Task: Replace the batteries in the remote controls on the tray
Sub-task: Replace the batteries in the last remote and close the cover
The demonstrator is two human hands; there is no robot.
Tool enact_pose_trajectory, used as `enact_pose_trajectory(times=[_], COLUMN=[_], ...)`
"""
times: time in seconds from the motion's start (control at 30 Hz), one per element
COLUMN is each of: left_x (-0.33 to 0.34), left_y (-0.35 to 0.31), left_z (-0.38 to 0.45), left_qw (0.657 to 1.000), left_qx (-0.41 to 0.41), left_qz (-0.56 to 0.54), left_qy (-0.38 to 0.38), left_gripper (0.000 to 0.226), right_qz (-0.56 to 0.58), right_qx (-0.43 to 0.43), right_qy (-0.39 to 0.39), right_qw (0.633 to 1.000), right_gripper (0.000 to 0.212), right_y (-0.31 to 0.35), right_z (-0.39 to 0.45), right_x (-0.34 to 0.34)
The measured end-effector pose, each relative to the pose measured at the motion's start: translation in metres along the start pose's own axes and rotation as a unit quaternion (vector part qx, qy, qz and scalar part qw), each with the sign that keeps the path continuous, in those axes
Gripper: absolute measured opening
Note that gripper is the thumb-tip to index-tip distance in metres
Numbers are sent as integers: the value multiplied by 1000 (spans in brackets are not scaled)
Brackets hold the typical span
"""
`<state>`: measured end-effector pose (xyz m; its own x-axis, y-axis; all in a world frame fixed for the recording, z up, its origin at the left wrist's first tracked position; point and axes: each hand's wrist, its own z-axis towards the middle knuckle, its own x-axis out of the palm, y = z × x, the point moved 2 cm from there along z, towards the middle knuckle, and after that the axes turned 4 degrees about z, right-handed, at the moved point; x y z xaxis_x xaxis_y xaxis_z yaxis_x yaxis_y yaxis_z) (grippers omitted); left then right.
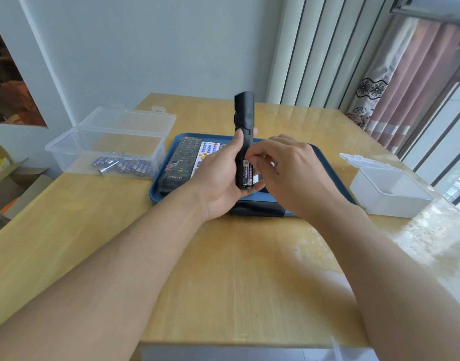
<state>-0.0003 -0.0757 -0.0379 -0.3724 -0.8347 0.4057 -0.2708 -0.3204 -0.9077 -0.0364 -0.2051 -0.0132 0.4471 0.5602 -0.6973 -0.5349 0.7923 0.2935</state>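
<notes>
Black remote (244, 118) gripped upright by left hand (218, 175); right hand (286, 173) pinches one of two batteries (247, 174).

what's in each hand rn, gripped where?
Left hand grips the upright black remote around its lower half, by the open battery bay. Right hand pinches at a battery there.

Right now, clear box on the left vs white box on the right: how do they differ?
The clear box is transparent and larger; the white box is opaque and smaller. The clear box holds a row of purple batteries; the white box looks empty as far as its interior shows. Both stand on the table with lids open, flanking the blue tray.
</notes>
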Motion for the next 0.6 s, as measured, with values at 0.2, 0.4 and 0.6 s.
enact_pose_trajectory(times=[0.2, 0.4, 0.6], left_x=[1, 1, 2], left_y=[1, -1, 0], left_z=[1, 0, 0], left_qw=[1000, 1000, 999], left_qx=[-2, -12, -1], left_qz=[-2, -27, -35], left_qy=[1, -1, -20], left_gripper=[44, 43, 36], right_qz=[23, 30, 100], right_qx=[26, 39, 141], right_qy=[4, -10, -24], right_qw=[999, 999, 985], right_gripper=[19, 14, 7], right_y=[0, 2, 4], right_z=[0, -1, -3], right_x=[-3, -6, 3])
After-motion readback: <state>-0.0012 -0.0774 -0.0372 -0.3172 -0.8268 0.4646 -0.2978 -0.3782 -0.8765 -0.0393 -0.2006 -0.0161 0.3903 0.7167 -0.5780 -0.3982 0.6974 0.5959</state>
